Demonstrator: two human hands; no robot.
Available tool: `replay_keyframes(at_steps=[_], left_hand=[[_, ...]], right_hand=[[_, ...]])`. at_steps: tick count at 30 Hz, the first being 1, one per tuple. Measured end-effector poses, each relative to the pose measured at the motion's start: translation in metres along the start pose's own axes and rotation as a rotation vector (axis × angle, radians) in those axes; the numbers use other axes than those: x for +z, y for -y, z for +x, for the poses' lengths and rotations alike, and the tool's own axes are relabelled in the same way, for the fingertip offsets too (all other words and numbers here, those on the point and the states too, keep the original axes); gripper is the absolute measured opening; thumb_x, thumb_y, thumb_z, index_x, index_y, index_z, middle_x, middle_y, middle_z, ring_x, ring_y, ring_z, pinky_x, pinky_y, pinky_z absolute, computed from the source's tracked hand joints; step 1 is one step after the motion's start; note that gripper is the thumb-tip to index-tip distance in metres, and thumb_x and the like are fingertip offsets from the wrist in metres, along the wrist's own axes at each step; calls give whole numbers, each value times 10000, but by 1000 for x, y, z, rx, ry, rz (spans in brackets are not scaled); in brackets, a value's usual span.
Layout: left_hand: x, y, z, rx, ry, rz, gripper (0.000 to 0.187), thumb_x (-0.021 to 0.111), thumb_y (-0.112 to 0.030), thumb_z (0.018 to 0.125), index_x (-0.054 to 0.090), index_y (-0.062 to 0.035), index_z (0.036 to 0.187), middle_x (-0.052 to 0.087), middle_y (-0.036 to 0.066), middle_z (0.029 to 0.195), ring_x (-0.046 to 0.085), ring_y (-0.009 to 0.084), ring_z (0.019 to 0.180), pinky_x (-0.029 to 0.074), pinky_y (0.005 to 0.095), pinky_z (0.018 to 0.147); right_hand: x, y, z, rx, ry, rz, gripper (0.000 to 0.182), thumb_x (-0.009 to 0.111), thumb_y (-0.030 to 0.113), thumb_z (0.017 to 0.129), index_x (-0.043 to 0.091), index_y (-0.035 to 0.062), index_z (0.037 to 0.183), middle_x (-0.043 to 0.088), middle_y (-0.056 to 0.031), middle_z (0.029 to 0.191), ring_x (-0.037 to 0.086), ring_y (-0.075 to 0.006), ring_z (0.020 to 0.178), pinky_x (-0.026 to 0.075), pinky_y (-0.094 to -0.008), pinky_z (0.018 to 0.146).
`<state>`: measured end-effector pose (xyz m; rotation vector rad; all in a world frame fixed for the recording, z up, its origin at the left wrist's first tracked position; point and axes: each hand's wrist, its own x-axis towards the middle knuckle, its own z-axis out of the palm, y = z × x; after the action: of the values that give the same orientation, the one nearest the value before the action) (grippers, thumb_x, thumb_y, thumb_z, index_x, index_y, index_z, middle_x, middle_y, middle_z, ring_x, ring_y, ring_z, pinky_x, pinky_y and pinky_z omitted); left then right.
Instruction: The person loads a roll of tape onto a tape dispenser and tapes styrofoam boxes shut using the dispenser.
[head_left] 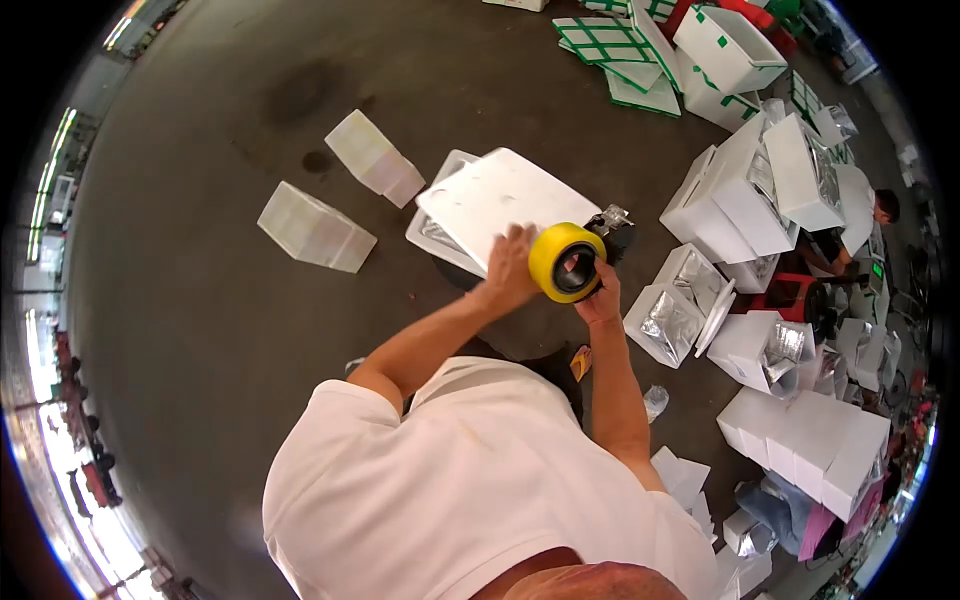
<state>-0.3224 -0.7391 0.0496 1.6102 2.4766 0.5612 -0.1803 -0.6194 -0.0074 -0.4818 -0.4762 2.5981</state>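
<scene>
My right hand (602, 298) is closed on a tape dispenser (612, 226) carrying a wide roll of yellow tape (562, 262). The dispenser's metal end points away from me, over the right edge of a white foam lid (515, 195). Slightly blurred, my left hand (511, 268) has its fingers stretched over the lid's near side, close to the roll. That lid lies askew on a white foam box (455, 163), leaving part of the box's silvery lining (437, 233) uncovered on the left.
Two pale stacks, one near (315, 228) and one farther (372, 158), stand on the floor at left. Foil-lined foam boxes (668, 325) and white boxes (735, 190) crowd the right. Green-taped lids (620, 50) lie at the back. Another person (857, 210) is at far right.
</scene>
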Motion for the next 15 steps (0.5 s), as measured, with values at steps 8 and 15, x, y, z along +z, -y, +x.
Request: replay_keyframes(at_steps=[8, 15], left_hand=[[-18, 95, -27, 313, 198, -327, 536, 727, -144, 709, 563, 14, 1193, 511, 160, 1289, 451, 322, 1211, 395, 441, 1019], [6, 176, 100, 353, -139, -438, 289, 556, -64, 856, 605, -26, 1139, 596, 160, 1181, 544, 347, 1122, 445, 445, 955]], right_hand=[[24, -64, 6, -210, -318, 42, 379, 625, 199, 863, 565, 24, 1194, 617, -108, 1191, 606, -269, 1095, 503, -435, 938], [-1, -12, -138, -611, -652, 12, 435, 627, 267, 847, 575, 48, 1220, 617, -114, 1209, 581, -284, 1140, 471, -462, 977]])
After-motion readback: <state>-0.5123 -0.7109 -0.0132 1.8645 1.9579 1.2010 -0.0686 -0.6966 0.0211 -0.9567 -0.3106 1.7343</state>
